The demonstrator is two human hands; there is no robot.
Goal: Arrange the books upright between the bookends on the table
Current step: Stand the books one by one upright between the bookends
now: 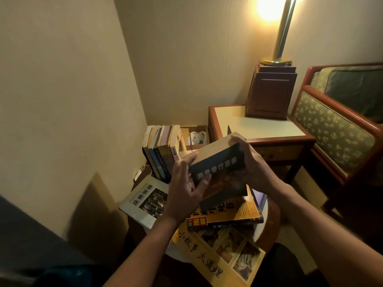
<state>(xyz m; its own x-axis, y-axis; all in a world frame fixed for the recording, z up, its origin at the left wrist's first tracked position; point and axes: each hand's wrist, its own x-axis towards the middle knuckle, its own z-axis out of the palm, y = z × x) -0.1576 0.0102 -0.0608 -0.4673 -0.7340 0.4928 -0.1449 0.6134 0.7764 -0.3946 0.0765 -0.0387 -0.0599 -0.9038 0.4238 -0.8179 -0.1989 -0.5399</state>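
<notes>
A thick dark-covered book is held in the air, spine toward me, by both hands: my left hand grips its left end and my right hand its right end. Behind it on the left, several books stand upright in a row. A dark bookend tip shows just behind the held book. Below my hands lie flat books: a yellow one, a grey one with a photo, and a large yellow one with pictures. The small table under them is mostly hidden.
A wooden side table with a pale top carries a wooden box and a lit lamp. An upholstered armchair stands at the right. A cardboard box sits in the corner by the wall.
</notes>
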